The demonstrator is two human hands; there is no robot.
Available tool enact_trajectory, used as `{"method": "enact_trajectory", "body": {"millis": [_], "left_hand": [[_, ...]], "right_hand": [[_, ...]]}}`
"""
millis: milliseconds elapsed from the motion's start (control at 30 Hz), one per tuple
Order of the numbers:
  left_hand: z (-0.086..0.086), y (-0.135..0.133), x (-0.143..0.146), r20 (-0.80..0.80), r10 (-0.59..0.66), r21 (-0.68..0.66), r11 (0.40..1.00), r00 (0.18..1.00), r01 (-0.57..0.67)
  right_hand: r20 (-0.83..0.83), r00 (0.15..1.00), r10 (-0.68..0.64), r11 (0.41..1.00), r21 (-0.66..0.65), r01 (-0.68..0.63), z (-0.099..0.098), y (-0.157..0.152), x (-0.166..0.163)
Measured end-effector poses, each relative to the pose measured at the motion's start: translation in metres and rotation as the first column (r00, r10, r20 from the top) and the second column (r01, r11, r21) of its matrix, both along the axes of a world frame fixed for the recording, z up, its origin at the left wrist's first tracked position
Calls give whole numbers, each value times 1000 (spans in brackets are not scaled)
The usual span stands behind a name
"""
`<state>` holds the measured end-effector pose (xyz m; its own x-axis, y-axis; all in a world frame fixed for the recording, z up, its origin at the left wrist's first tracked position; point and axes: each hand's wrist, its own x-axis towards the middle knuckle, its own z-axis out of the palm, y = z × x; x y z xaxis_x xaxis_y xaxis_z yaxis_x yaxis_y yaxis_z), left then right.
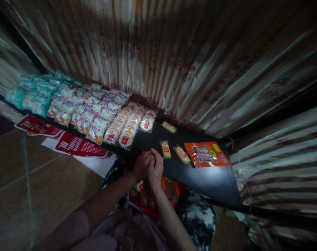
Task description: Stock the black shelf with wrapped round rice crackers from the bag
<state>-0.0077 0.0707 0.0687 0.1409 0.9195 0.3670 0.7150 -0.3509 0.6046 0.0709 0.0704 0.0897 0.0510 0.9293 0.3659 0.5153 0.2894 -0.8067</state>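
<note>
My left hand (pixel 142 165) and my right hand (pixel 155 167) are pressed together at the front edge of a black shelf (pixel 216 179), fingers curled. What they hold, if anything, is hidden. Just right of them lie two small yellow snack packets (pixel 165 149) (pixel 182 154) and an orange packet of sausages (pixel 207 153). A third yellow packet (pixel 168 127) lies further back. Below my hands sits a red bag of packaged snacks (pixel 171 190).
Rows of round cracker packs (pixel 127 129), red-and-white snack bags (pixel 87 111) and teal bags (pixel 34 94) fill the shelf's left part. Rusty corrugated metal walls (pixel 174 59) close in behind and at right. Red-printed sheets (pixel 77 144) lie on the tiled floor at left.
</note>
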Motion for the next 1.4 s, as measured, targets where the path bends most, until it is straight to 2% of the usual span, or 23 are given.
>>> {"method": "enact_trajectory", "body": {"millis": [67,233,333,467,600,700,800,967,1167,1400], "left_hand": [[-8,-18,3,10,-18,-45,999,1000,18],[-21,-60,7,123,53,-195,980,991,-28],[-26,-78,7,66,34,-261,965,997,-16],[-39,-92,7,-60,-27,-308,951,998,7],[-60,-100,5,-149,-96,-423,906,984,24],[-73,-105,3,-149,-151,-564,825,977,42],[-78,-108,3,-166,-149,-669,743,975,0],[-77,-106,6,-217,-108,-717,692,970,-84],[-84,-99,8,-257,-36,-777,602,966,-184],[-90,-94,8,-235,102,-765,594,967,-249]], "right_hand": [[18,1000,11,1000,10,-11,-5,-20,4],[55,996,66,995,68,-70,-14,-61,11],[58,993,101,991,78,-105,-23,-76,15],[62,993,105,994,-14,-104,-48,-88,20],[87,991,98,977,-198,-79,-78,-95,22],[123,984,131,948,-307,-88,-92,-103,23],[115,974,194,925,-352,-143,-101,-112,26],[130,972,196,891,-437,-121,-110,-118,33],[198,939,282,792,-600,-112,-119,-116,42],[172,923,345,766,-619,-171,-120,-114,44]]}}
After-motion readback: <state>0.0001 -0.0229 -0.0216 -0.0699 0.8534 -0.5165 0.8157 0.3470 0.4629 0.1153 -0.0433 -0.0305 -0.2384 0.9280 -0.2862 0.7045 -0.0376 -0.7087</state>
